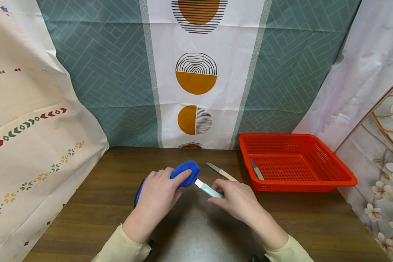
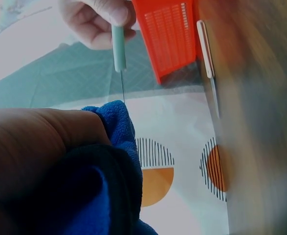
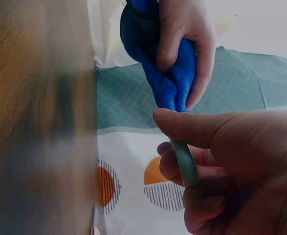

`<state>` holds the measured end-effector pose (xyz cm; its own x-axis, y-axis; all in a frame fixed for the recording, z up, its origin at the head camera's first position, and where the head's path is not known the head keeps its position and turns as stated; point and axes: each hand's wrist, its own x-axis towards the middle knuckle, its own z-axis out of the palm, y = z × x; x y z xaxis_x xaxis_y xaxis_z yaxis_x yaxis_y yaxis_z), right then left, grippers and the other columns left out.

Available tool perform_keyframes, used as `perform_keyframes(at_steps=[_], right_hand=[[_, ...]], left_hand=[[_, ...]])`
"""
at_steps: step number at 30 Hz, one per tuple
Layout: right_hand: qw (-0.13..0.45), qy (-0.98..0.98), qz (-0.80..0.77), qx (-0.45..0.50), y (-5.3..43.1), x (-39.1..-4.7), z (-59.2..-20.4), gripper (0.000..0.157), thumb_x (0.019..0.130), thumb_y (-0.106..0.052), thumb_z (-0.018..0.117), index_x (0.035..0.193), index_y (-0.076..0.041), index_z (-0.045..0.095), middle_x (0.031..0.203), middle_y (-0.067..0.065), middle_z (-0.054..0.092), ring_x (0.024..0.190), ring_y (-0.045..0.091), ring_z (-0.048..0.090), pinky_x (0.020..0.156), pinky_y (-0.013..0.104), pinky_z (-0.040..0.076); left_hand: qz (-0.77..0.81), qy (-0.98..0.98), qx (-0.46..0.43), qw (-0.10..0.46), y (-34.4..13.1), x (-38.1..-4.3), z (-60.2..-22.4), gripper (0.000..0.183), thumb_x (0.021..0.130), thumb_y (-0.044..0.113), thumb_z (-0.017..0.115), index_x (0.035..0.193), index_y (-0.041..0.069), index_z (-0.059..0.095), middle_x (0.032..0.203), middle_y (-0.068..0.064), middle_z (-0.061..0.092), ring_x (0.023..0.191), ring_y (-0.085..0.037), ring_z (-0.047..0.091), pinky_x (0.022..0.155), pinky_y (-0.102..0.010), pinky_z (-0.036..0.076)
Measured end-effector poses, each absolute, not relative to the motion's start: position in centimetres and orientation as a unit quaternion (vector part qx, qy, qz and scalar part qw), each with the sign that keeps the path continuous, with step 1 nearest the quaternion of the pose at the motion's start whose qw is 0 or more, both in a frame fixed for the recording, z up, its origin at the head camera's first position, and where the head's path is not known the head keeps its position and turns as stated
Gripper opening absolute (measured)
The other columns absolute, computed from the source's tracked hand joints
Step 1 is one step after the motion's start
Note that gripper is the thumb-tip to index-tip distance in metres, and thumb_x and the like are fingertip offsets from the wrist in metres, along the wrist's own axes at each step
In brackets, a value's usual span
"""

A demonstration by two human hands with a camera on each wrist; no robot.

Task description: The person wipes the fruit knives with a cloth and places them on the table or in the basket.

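One knife in red basket, head view; left hand grips blue cloth, right hand holds mint knife between them. Left wrist: basket cut off, blade tip hidden in cloth. Right wrist: blade hard to make out.

- Head: above the table, facing forward and down, farthest back.
- Left wrist: close, sideways, facing past the cloth toward the right hand.
- Right wrist: close, facing the left hand; blurred side probably table.
- Wrist views share the cloth.
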<state>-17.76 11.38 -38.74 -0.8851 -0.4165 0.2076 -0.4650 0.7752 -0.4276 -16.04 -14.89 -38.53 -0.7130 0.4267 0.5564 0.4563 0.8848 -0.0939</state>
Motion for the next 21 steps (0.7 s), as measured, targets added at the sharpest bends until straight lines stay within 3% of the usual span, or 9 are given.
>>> perform_keyframes(at_steps=[21], right_hand=[[0.07, -0.94, 0.234, 0.238, 11.6, -17.6, -38.8, 0.028, 0.085, -0.033, 0.097, 0.093, -0.029, 0.071, 0.071, -0.023, 0.057, 0.062, 0.001, 0.05, 0.057, 0.03, 0.042]], left_hand=[[-0.034, -0.943, -0.186, 0.276, -17.5, -17.2, -38.4, 0.063, 0.085, 0.021, 0.097, 0.144, 0.023, 0.074, 0.113, -0.017, 0.077, 0.093, -0.036, 0.074, 0.08, -0.051, 0.061]])
